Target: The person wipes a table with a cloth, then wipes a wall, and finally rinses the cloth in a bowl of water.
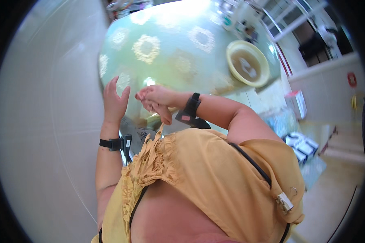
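My left hand [116, 97] is raised at the left edge of the table, thumb and fingers spread, with nothing in it. To its right, my right hand [159, 94] is bent over a pinkish, fleshy, foot-shaped piece [160, 111] and holds it near the front edge. Its narrower, browner end points down towards my yellow top. Blur keeps me from telling exactly what this piece is, and my fingers hide part of it. Below both hands is the table [167, 42], under a shiny pale green cover with white ring-shaped flower patterns.
A cream basin [263, 79] of brownish water, with whitish shapes in it, stands at the table's right. Bottles [228, 22] are at the back right. A tiled wall [54, 106] borders the left. On the right floor lie a white box [298, 104] and a printed bag [301, 146].
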A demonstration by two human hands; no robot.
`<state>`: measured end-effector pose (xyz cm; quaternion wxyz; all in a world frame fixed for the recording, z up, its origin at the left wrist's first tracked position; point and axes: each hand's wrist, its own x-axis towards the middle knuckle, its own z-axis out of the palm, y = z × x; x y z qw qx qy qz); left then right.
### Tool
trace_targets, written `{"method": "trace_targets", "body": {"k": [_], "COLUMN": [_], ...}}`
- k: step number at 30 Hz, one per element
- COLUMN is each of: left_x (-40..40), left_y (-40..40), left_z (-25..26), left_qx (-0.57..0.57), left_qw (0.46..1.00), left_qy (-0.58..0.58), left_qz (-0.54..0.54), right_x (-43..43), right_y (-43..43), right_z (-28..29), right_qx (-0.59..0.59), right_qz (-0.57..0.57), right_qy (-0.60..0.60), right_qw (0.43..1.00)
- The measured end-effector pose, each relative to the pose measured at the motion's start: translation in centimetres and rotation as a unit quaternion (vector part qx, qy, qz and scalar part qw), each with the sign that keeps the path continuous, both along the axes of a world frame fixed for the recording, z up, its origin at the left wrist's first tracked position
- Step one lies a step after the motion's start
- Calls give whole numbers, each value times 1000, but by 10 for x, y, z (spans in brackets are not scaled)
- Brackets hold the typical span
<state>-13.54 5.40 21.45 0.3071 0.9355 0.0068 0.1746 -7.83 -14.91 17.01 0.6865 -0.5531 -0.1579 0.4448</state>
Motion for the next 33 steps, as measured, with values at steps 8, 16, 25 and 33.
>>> {"method": "trace_targets", "body": {"k": [8, 16, 25, 33], "left_x": [42, 126, 210, 211], "left_y": [-192, -345, -462, -492], "left_z": [-46, -40, -71, -75], "left_qx": [-712, -612, -502, 218], "left_qw": [507, 687, 755, 842], "left_qy": [442, 342, 358, 251], "left_qz": [-202, -190, -222, -425], "right_x": [3, 16, 90, 109], "right_y": [-134, -333, -466, -475], "right_z": [19, 3, -60, -82], "right_qx": [139, 107, -82, -455], "right_qz": [-335, -461, -541, -208], "right_qy": [4, -204, -151, -440], "right_qw": [932, 857, 824, 746]}}
